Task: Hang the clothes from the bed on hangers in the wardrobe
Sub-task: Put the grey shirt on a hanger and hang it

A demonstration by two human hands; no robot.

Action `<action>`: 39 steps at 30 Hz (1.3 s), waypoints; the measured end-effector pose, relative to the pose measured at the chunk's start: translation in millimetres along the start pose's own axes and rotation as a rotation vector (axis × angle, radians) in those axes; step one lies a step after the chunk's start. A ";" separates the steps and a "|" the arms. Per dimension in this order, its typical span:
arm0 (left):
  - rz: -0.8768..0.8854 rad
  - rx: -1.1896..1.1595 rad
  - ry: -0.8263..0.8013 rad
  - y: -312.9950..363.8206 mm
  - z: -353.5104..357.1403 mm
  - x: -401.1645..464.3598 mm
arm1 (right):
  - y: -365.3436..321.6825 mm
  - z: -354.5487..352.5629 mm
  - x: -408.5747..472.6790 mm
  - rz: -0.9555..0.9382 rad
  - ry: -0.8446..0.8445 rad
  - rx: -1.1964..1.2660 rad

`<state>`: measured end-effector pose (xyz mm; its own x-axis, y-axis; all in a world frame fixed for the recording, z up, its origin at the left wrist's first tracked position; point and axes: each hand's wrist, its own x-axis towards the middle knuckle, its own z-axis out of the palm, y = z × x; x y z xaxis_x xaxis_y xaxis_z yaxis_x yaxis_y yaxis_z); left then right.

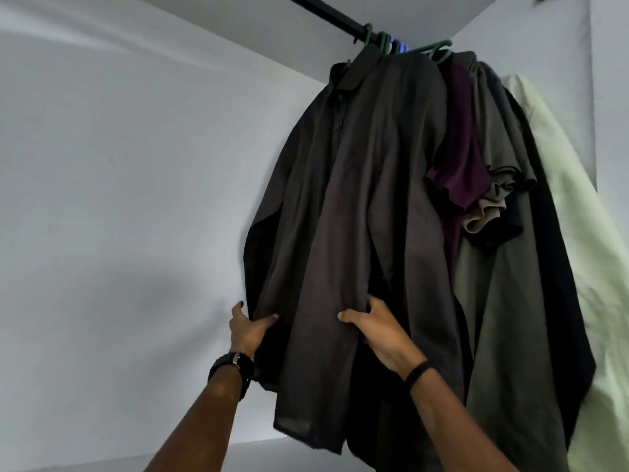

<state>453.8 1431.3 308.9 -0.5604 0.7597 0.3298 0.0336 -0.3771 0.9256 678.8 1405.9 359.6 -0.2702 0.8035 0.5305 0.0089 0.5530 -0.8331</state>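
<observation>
Both hands, left [246, 330] and right [377, 330], grip the hanging dark shirt's [357, 185] lower edge.

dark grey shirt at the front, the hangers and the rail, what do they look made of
Dark grey shirt: thin woven cloth, perhaps cotton or linen; matte, finely creased, draping softly where both hands hold its hem.
Green hangers: probably plastic; smooth, evenly coloured, moulded hooks.
Rail: a straight black bar, likely painted metal, though the look leaves it open.

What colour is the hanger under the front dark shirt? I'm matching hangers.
Green; the hanger hooks over the rail, clearest in the head view.
</observation>
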 end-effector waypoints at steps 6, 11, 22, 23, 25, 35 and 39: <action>0.237 0.285 -0.224 -1.2 31.1 40.5 | 24.1 -1.6 8.0 -0.004 -0.029 -0.206; 0.087 0.414 0.104 -0.3 2.5 68.6 | 27.8 -32.9 -0.3 0.125 0.001 0.060; -0.109 1.006 -0.252 -38.1 -0.6 8.9 | 67.4 5.3 -28.7 0.188 0.156 -0.324; -0.091 0.911 -0.204 -40.9 -4.9 -6.4 | 68.9 10.9 -41.7 0.196 0.194 -0.325; -0.028 0.730 -0.120 -39.9 -15.9 -37.7 | 67.3 22.7 -68.6 0.185 0.289 -0.331; 0.030 0.363 -0.214 -12.0 -86.5 -225.0 | 31.3 98.8 -226.1 0.179 0.359 -0.192; 0.033 0.319 -0.144 -1.5 -119.6 -296.2 | 18.6 117.7 -272.4 0.216 0.161 -0.107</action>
<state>520.7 1143.5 187.6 -0.4332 0.8254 0.3620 0.3189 -0.2353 0.9181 639.3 1171.3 181.2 -0.0949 0.9250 0.3679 0.1530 0.3788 -0.9128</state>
